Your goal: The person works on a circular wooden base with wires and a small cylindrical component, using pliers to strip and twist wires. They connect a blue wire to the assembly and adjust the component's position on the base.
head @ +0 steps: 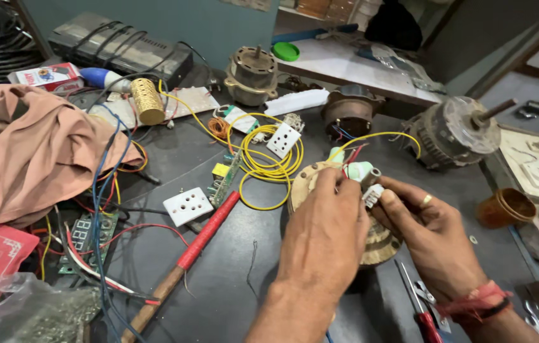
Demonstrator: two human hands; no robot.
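Both hands pinch small, light plastic parts: left hand (pixel 326 222) the pale green cap (pixel 358 170), right hand (pixel 425 232) the white plug (pixel 372 195), at two o'clock from the motor winding (pixel 380 244).

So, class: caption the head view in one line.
Both hands, left and right, hold a small white connector over a motor winding.

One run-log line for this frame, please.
left hand: on pale green capped part | right hand: grip on small white plastic connector | beneath: round wound motor stator

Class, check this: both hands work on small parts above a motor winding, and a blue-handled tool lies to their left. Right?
Not quite. In the head view, the tool left of the left hand and right hand has a red handle, not blue. The hands do work above the winding.
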